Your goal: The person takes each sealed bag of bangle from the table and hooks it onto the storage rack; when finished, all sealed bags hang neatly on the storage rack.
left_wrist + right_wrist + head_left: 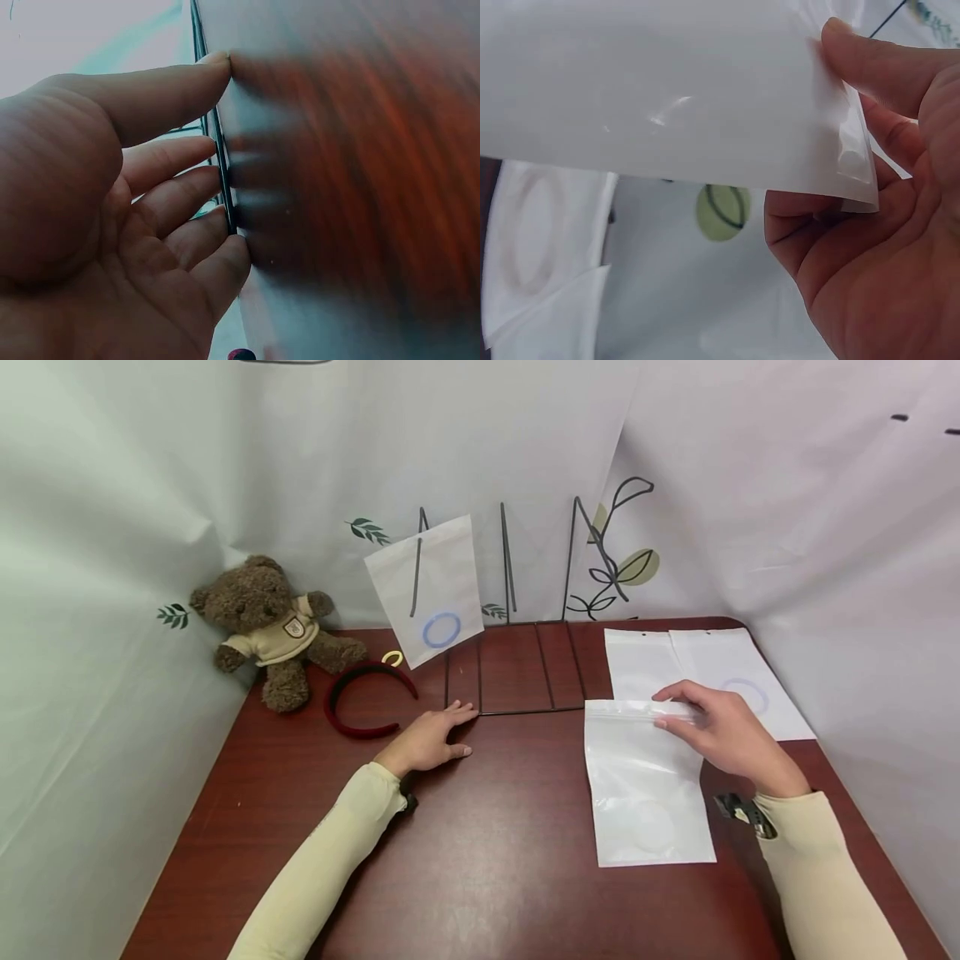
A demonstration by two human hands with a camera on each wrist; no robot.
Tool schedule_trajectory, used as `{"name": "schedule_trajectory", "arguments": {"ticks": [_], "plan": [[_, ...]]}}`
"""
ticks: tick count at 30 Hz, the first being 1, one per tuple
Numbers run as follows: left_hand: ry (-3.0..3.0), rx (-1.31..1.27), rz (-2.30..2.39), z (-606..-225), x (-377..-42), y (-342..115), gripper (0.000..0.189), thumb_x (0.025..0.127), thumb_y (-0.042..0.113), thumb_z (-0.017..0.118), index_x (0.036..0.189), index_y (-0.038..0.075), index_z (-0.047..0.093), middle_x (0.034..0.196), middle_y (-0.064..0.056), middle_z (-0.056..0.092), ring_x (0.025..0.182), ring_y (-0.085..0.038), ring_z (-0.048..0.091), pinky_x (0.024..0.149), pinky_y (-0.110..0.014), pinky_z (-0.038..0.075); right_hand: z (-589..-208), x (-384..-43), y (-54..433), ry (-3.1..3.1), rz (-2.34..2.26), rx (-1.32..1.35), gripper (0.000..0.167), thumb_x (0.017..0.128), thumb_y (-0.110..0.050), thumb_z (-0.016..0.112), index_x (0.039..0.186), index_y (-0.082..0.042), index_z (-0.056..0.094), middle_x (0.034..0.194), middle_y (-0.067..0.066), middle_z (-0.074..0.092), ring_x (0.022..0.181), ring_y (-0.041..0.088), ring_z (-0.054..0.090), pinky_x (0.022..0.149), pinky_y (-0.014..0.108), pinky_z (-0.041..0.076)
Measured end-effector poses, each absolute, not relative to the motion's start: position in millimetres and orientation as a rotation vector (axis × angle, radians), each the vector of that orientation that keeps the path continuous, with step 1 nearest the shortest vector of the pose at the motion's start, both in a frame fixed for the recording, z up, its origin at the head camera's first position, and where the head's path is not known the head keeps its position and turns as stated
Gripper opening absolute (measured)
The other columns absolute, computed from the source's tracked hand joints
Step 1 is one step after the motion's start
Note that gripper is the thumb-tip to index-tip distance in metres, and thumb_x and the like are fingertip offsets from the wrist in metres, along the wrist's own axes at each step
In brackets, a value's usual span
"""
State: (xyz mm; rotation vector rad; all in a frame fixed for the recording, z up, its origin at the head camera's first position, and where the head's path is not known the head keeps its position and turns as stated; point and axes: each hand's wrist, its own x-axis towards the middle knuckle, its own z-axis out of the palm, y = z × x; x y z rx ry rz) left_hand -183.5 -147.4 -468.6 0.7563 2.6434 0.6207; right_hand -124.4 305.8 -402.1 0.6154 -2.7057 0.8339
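Note:
My right hand (723, 731) pinches the top edge of a white zip bag (648, 785) between thumb and fingers. A faint pale round shape shows in its lower part. In the right wrist view, the bag (667, 97) spans the upper left, with the thumb on one face and the fingers behind. My left hand (431, 739) rests on the table at the front bar of a black wire rack (531, 712), its fingers extended. The left wrist view has those fingertips against the thin bar. On the rack's left prong hangs another white bag (457, 577) with a blue ring in it.
Two more white bags (637, 652) lie overlapping at the back right, one showing a pale lilac ring. A teddy bear (273, 627) sits at the back left, beside a dark red headband (333, 706) and a small yellow ring (392, 657). White printed curtains (525, 435) enclose the table.

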Motion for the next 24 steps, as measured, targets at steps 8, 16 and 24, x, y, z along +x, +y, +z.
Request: {"name": "schedule_trajectory", "arguments": {"ticks": [8, 16, 24], "plan": [[2.622, 0.734, 0.663, -469.1, -182.7, -148.3, 0.088, 0.087, 0.032, 0.09, 0.161, 0.014, 0.047, 0.169, -0.006, 0.042, 0.162, -0.027, 0.028, 0.128, -0.049, 0.034, -379.2, -122.1, 282.2, -2.639, 0.922, 0.64, 0.036, 0.084, -0.008, 0.09, 0.113, -0.024, 0.077, 0.101, -0.01, 0.078, 0.082, 0.0, 0.06, 0.075, 0.014, 0.041], [2.612, 0.72, 0.674, -470.6, -182.7, -147.2, 0.094, 0.082, 0.035, 0.093, 0.161, 0.013, 0.047, 0.169, -0.006, 0.042, 0.163, -0.027, 0.026, 0.128, -0.05, 0.033, -364.6, -128.4, 257.1, -2.547, 0.976, 0.736, 0.035, 0.082, -0.007, 0.091, 0.111, -0.022, 0.077, 0.101, -0.01, 0.078, 0.082, -0.001, 0.06, 0.074, 0.014, 0.043], [2.612, 0.717, 0.685, -473.0, -183.7, -148.4, 0.094, 0.082, 0.034, 0.093, 0.162, 0.015, 0.046, 0.17, -0.006, 0.041, 0.163, -0.027, 0.025, 0.127, -0.05, 0.035, -350.5, -135.1, 234.5, -2.481, 1.021, 0.82, 0.035, 0.084, -0.009, 0.09, 0.113, -0.022, 0.078, 0.104, -0.011, 0.078, 0.09, -0.001, 0.063, 0.076, 0.015, 0.045]]}}
